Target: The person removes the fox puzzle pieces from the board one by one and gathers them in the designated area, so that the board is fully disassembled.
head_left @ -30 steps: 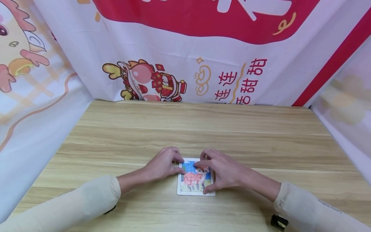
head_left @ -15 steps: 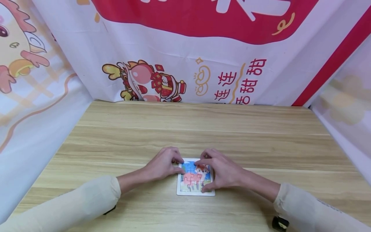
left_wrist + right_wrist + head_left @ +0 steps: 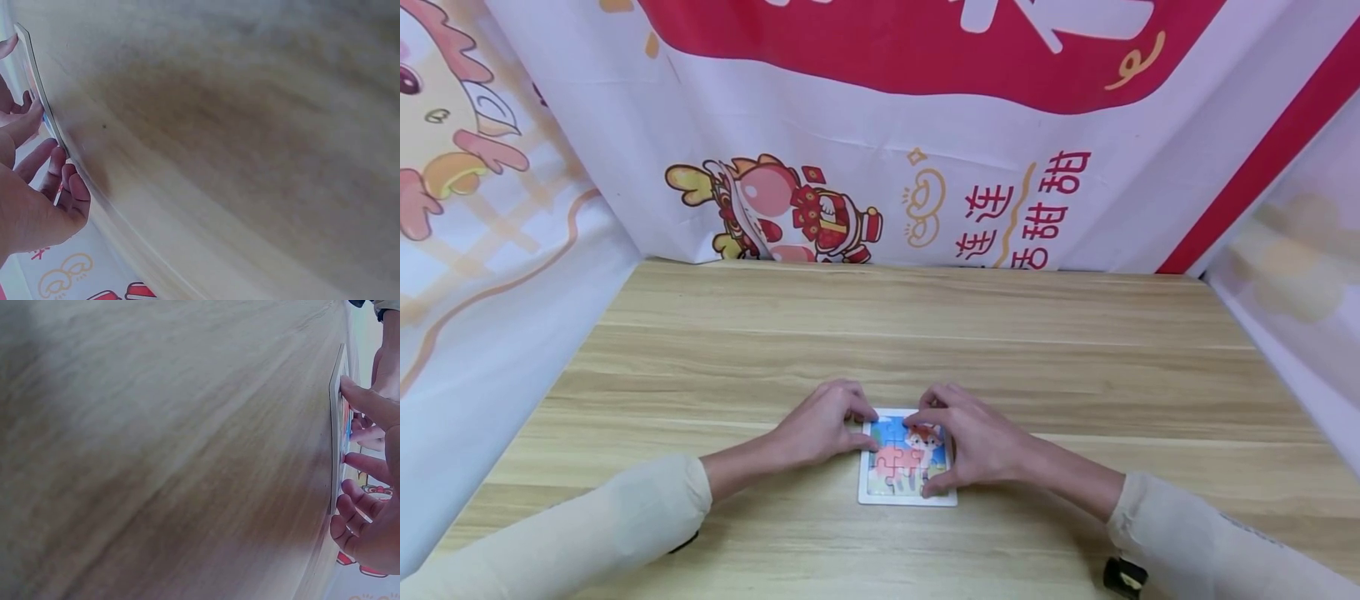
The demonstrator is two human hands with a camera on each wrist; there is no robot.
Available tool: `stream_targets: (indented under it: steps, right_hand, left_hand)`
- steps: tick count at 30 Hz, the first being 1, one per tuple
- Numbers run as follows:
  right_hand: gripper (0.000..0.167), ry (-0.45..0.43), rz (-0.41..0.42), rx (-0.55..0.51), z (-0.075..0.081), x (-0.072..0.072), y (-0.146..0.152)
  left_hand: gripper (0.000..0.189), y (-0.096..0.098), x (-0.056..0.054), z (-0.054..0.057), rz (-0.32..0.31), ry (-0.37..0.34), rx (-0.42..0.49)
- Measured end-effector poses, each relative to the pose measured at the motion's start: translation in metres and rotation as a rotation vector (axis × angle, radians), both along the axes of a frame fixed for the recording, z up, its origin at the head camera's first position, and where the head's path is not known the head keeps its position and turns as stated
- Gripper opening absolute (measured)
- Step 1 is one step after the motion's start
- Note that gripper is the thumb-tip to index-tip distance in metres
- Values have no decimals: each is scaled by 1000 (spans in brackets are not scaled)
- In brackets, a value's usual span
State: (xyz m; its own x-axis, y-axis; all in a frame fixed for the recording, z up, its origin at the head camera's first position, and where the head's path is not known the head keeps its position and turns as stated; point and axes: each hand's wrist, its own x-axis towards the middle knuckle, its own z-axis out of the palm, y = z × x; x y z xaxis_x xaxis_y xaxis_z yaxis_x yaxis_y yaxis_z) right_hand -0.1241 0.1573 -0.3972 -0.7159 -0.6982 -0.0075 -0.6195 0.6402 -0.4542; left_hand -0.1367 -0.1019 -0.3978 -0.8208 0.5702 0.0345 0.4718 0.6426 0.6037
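A small square jigsaw puzzle (image 3: pixel 895 460) with a cartoon animal picture lies flat in its white tray (image 3: pixel 891 500) on the wooden table. My left hand (image 3: pixel 822 427) rests at the tray's left side, its thumb and index finger touching the puzzle near the upper left corner. From the right, my right hand (image 3: pixel 985 440) spreads thumb and index finger over the puzzle's right part, covering some pieces. Seen edge-on in the left wrist view, the tray (image 3: pixel 40 94) stands beside the left hand (image 3: pixel 31 209). In the right wrist view, fingertips of the right hand (image 3: pixel 375 487) touch the tray's edge.
The wood-grain table (image 3: pixel 880 333) stretches around the puzzle. A printed white and red cloth (image 3: pixel 887 125) hangs along the back edge, with more cloth (image 3: pixel 497 333) at the left and right sides. A black strap (image 3: pixel 1124 575) sits by the right sleeve.
My right thumb has shifted slightly upward along the puzzle's lower right, and the right index finger has moved slightly right. The tray and left hand look almost the same.
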Motion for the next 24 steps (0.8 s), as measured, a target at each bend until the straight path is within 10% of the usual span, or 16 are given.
stream_targets:
  steps: [24]
  right_hand:
    - [78,1,3,0,2,0,0]
  left_hand:
    - [28,2,-7,-3,-11,-62,18]
